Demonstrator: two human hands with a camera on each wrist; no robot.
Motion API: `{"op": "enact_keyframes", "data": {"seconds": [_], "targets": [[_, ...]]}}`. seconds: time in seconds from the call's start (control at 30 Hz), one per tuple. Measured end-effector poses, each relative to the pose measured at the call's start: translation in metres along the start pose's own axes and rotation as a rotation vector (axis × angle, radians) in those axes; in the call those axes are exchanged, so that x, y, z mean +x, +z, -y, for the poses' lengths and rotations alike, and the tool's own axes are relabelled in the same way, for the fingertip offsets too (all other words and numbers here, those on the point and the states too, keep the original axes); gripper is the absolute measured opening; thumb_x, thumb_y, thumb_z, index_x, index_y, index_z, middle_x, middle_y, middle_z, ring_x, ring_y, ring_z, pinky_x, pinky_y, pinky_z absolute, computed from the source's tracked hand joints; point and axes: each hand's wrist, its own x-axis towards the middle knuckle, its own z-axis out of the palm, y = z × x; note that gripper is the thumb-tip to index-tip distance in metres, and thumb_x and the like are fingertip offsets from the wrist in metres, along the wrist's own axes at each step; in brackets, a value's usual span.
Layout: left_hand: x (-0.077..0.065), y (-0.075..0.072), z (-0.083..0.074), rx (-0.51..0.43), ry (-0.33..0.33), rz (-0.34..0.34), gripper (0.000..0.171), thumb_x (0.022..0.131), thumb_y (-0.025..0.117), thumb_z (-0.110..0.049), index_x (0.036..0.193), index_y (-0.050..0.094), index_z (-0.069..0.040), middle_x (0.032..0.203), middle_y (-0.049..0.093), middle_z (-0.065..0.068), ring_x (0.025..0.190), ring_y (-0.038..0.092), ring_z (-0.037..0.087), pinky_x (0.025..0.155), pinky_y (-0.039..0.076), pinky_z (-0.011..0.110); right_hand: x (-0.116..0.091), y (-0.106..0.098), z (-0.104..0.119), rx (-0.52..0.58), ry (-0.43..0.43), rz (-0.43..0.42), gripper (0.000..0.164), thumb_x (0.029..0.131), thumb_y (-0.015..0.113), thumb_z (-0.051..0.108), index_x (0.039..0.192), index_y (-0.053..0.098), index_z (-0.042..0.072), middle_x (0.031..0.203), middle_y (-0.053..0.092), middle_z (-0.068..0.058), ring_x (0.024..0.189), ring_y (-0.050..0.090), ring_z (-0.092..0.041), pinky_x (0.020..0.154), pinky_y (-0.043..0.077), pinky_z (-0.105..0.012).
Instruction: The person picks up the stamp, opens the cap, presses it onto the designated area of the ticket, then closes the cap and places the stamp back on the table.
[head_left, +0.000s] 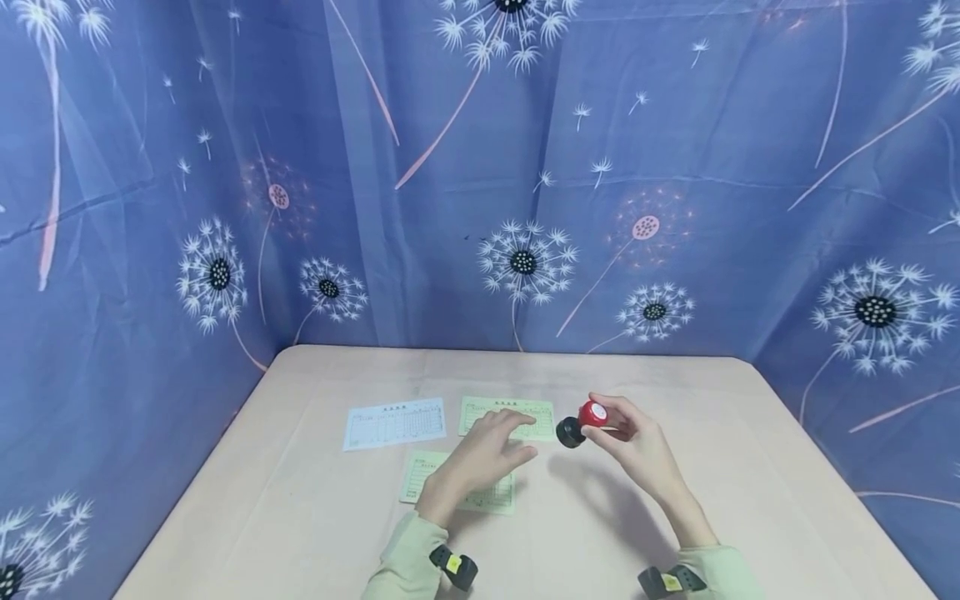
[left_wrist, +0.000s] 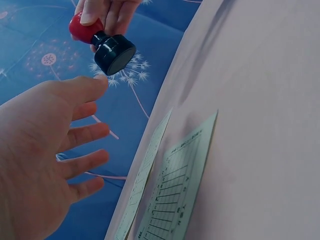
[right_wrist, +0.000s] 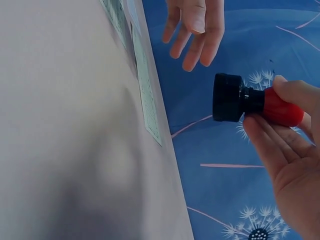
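Observation:
My right hand [head_left: 637, 446] holds a round stamp [head_left: 570, 432] by its red knob [right_wrist: 285, 110], thumb on one side and fingers on the other. The stamp's black base is tilted towards the left in the head view, raised over the table. My left hand [head_left: 483, 454] hovers left of the stamp with its fingers spread and nothing in them. Beneath it lie two green printed forms, one farther back [head_left: 474, 407] and one nearer [head_left: 416, 479], both partly hidden by the hand. In the left wrist view the thumb tip appears close below the stamp's base.
A pale blue printed form [head_left: 393, 423] lies left of the green ones on the light pink table [head_left: 300, 500]. Blue curtains [head_left: 420, 275] with dandelion prints stand around the table's back and sides. Each wrist wears a black strap with a small device.

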Motion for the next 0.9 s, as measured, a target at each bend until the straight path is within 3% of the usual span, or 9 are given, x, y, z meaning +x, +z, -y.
{"op": "enact_keyframes", "data": {"seconds": [0.2, 0.47, 0.67, 0.9], "targets": [[0.001, -0.001, -0.002, -0.048, -0.005, 0.006, 0.051, 0.098, 0.053, -0.052, 0.142, 0.053, -0.027, 0.147, 0.052, -0.005, 0.141, 0.042, 0.023, 0.116, 0.036, 0.049, 0.000, 0.003, 0.004, 0.042, -0.015, -0.001, 0.048, 0.085, 0.076, 0.003, 0.130, 0.060, 0.003, 0.115, 0.071, -0.024, 0.094, 0.070, 0.001, 0.083, 0.058, -0.020], [0.003, -0.001, -0.005, -0.015, 0.048, 0.000, 0.049, 0.099, 0.055, -0.048, 0.142, 0.052, -0.027, 0.146, 0.053, -0.005, 0.139, 0.045, 0.022, 0.116, 0.036, 0.047, 0.000, 0.008, 0.007, 0.062, -0.011, 0.004, 0.047, 0.085, 0.077, 0.005, 0.129, 0.061, 0.004, 0.114, 0.071, -0.022, 0.095, 0.070, 0.000, 0.084, 0.058, -0.020], [0.003, -0.001, -0.008, -0.012, 0.058, 0.000, 0.049, 0.098, 0.055, -0.048, 0.143, 0.051, -0.027, 0.147, 0.052, -0.004, 0.141, 0.043, 0.023, 0.118, 0.034, 0.048, -0.001, 0.011, 0.008, 0.097, -0.034, 0.004, 0.047, 0.084, 0.077, 0.003, 0.128, 0.060, 0.002, 0.114, 0.070, -0.027, 0.096, 0.070, -0.001, 0.086, 0.058, -0.021], [0.004, 0.004, -0.011, -0.027, 0.047, 0.008, 0.052, 0.098, 0.057, -0.047, 0.144, 0.051, -0.024, 0.146, 0.053, -0.002, 0.141, 0.043, 0.024, 0.116, 0.037, 0.048, -0.001, 0.014, 0.009, 0.099, -0.051, 0.008, 0.047, 0.084, 0.077, 0.002, 0.128, 0.061, 0.003, 0.110, 0.072, -0.023, 0.095, 0.071, -0.002, 0.086, 0.058, -0.021]]}}
